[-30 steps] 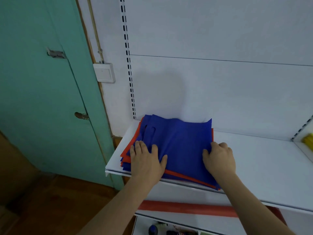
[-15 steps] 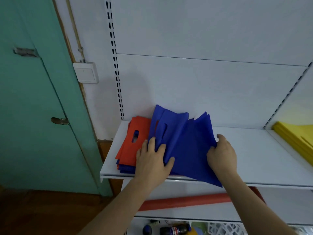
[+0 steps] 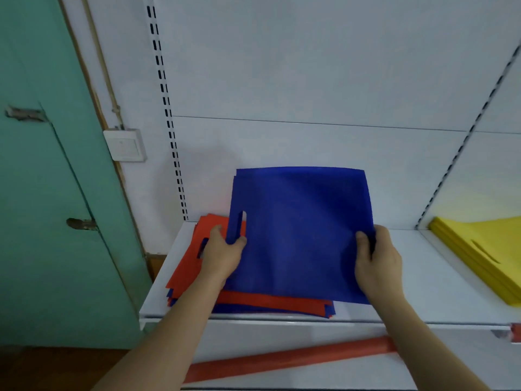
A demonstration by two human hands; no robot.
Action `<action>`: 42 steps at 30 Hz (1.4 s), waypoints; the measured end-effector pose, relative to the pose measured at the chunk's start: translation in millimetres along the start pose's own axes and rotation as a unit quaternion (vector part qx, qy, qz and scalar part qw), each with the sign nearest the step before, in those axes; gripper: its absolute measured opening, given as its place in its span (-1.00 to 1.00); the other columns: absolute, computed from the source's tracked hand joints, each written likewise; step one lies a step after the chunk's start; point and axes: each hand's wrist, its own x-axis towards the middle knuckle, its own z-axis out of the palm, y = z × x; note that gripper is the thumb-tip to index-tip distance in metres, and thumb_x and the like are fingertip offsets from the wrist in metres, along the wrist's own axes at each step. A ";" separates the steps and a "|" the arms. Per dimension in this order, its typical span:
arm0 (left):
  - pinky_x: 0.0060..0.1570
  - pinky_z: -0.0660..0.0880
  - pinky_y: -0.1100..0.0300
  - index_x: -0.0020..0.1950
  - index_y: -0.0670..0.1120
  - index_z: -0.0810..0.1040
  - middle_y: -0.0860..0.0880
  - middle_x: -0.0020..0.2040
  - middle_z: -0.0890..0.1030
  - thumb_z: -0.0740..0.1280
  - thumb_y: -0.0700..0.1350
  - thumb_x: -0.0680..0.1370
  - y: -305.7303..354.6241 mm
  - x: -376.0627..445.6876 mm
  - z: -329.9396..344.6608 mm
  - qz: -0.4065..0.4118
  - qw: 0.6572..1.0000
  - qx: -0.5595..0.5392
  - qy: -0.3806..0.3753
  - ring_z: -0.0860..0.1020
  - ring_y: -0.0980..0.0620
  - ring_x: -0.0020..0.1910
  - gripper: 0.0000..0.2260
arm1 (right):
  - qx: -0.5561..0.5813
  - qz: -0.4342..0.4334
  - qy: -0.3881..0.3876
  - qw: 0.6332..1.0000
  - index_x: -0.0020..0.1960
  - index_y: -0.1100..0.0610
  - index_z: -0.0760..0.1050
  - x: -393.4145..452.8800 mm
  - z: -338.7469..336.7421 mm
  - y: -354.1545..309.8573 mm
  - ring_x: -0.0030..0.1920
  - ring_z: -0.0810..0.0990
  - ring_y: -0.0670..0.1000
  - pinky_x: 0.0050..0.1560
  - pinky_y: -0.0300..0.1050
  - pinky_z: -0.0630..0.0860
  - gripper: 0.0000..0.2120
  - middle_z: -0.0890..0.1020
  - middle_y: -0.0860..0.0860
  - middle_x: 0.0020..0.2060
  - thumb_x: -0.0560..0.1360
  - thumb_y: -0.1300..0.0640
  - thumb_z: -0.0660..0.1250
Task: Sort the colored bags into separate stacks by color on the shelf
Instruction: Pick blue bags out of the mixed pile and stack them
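Both hands, left (image 3: 222, 256) and right (image 3: 376, 259), grasp the blue bags (image 3: 300, 232) by the side edges, lifted upright off the mixed pile (image 3: 253, 301) at the shelf's (image 3: 439, 294) left end, likely to stack blue apart

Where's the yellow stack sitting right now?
In the head view the yellow stack lies at the far right on the white shelf, in the bay past the slotted upright, to the right of the right hand holding the blue bags.
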 end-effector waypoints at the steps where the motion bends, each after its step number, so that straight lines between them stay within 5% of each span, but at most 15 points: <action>1: -0.09 0.61 0.11 0.35 0.01 0.50 0.05 0.05 0.69 0.42 -0.05 0.63 0.7 5.9 1.6 -0.003 0.999 -0.048 0.006 0.67 0.05 -0.03 -0.70 | 0.011 0.002 0.004 1.000 0.17 -0.06 0.38 0.5 -1.7 2.2 -0.12 0.58 0.06 -0.10 0.08 0.50 -0.90 0.61 -0.09 -0.08 0.73 -0.06 0.16; 3: 0.01 0.65 0.01 0.19 0.05 0.64 0.04 0.04 0.74 0.37 -0.11 0.65 3.4 14.4 2.2 0.018 0.995 -0.098 0.005 0.71 -0.02 0.03 -0.86 | 0.035 0.008 0.013 0.999 0.16 -0.06 0.37 2.1 -5.1 4.3 -0.13 0.59 0.05 -0.15 0.05 0.47 -0.89 0.61 -0.08 -0.08 0.73 -0.07 0.15; 5: -0.04 0.65 0.12 0.11 0.17 0.66 0.13 0.05 0.74 0.35 -0.08 0.67 12.0 15.6 -0.9 0.060 0.990 -0.127 0.007 0.71 0.08 0.05 -0.84 | 0.061 0.009 0.026 0.998 0.12 -0.10 0.35 5.1 -6.8 0.5 -0.18 0.58 -0.01 -0.24 -0.02 0.42 -0.89 0.60 -0.12 -0.13 0.74 -0.11 0.13; 10: -0.15 0.59 0.39 0.19 0.26 0.57 0.21 0.09 0.71 0.37 0.04 0.67 18.1 6.2 -10.8 0.141 0.984 -0.109 0.010 0.68 0.23 0.04 -0.87 | 0.091 0.001 0.039 0.995 0.06 -0.20 0.32 3.1 2.9 -10.4 -0.20 0.58 -0.16 -0.32 -0.10 0.40 -0.84 0.57 -0.28 -0.16 0.67 -0.25 0.21; 13: -0.06 0.61 0.29 0.21 0.17 0.57 0.17 0.11 0.72 0.37 -0.01 0.67 9.5 1.2 -11.4 0.143 0.985 -0.094 -0.009 0.68 0.18 0.08 -0.87 | 0.082 0.026 0.008 0.996 0.20 -0.16 0.32 -5.6 16.2 -0.5 -0.15 0.60 -0.13 -0.22 -0.02 0.46 -0.83 0.61 -0.23 -0.10 0.66 -0.13 0.26; 17: -0.14 0.55 0.41 0.18 0.16 0.53 0.25 0.04 0.69 0.31 -0.11 0.70 15.3 -2.5 -6.6 0.153 0.985 -0.081 -0.007 0.66 0.24 0.02 -0.85 | 0.060 0.041 0.000 0.997 0.31 -0.13 0.31 -5.0 19.9 3.9 -0.14 0.61 -0.08 -0.24 -0.03 0.47 -0.70 0.59 -0.23 -0.07 0.64 0.12 0.24; 22: -0.27 0.54 0.40 0.18 0.07 0.50 0.38 -0.06 0.63 0.19 -0.07 0.75 9.1 -1.6 -1.7 0.141 0.988 -0.062 -0.028 0.60 0.36 -0.16 -0.89 | 0.059 0.026 0.048 0.997 0.40 -0.22 0.25 -13.2 7.8 -2.6 -0.08 0.63 -0.20 -0.21 -0.12 0.53 -0.59 0.61 -0.29 0.02 0.64 0.09 0.27; 24: -0.30 0.49 0.39 0.20 0.01 0.51 0.28 -0.11 0.64 0.15 -0.07 0.76 13.0 -3.1 1.6 0.146 0.988 -0.051 -0.012 0.57 0.31 -0.24 -0.85 | 0.064 0.025 0.084 0.994 0.39 -0.27 0.24 -18.3 -1.2 -3.2 -0.02 0.62 -0.19 -0.16 -0.17 0.52 -0.56 0.61 -0.26 0.10 0.63 0.08 0.29; 27: -0.17 0.47 0.43 0.42 0.03 0.45 0.13 0.02 0.66 0.16 -0.08 0.75 24.7 -6.6 13.1 0.185 0.982 -0.030 0.028 0.62 0.25 -0.08 -0.75 | 0.043 0.026 0.131 0.990 0.29 -0.33 0.27 -28.3 -19.4 0.4 0.02 0.60 -0.23 -0.12 -0.24 0.50 -0.62 0.57 -0.31 0.11 0.64 0.06 0.29; 31: 0.10 0.57 0.18 0.49 0.14 0.36 0.17 0.31 0.60 0.25 -0.09 0.72 32.3 -22.0 48.0 0.248 0.967 -0.031 0.050 0.63 0.13 0.18 -0.65 | -0.055 -0.012 0.150 0.987 0.23 -0.15 0.49 -48.3 -52.6 23.0 0.12 0.53 -0.27 0.07 -0.21 0.49 -0.75 0.53 -0.27 0.11 0.65 0.16 0.27; 33: 0.09 0.50 0.29 0.42 0.10 0.41 0.27 0.21 0.58 0.29 -0.13 0.70 33.1 -33.0 71.4 0.280 0.958 -0.022 0.056 0.60 0.22 0.13 -0.70 | -0.078 -0.001 0.159 0.984 0.27 -0.10 0.53 -57.7 -74.1 38.1 0.12 0.51 -0.25 0.15 -0.15 0.48 -0.74 0.51 -0.25 0.15 0.66 0.19 0.27; 36: 0.01 0.46 0.16 0.15 -0.04 0.53 0.11 0.01 0.58 0.30 -0.23 0.68 35.5 -53.9 111.9 0.316 0.948 0.002 0.035 0.54 0.09 -0.04 -0.89 | -0.106 0.015 0.176 0.979 0.32 -0.03 0.56 -68.6 -113.5 63.4 0.17 0.54 -0.08 0.20 -0.03 0.51 -0.70 0.53 -0.15 0.21 0.65 0.21 0.25; 42: 0.03 0.34 0.58 0.30 -0.05 0.53 0.12 0.16 0.56 0.23 -0.27 0.69 64.6 -109.5 199.7 0.319 0.945 0.037 -0.061 0.52 0.25 0.10 -0.76 | -0.144 0.044 0.195 0.969 0.42 0.09 0.52 -78.8 -200.4 111.3 0.18 0.53 0.00 0.19 -0.10 0.42 -0.58 0.52 -0.07 0.26 0.59 0.30 0.28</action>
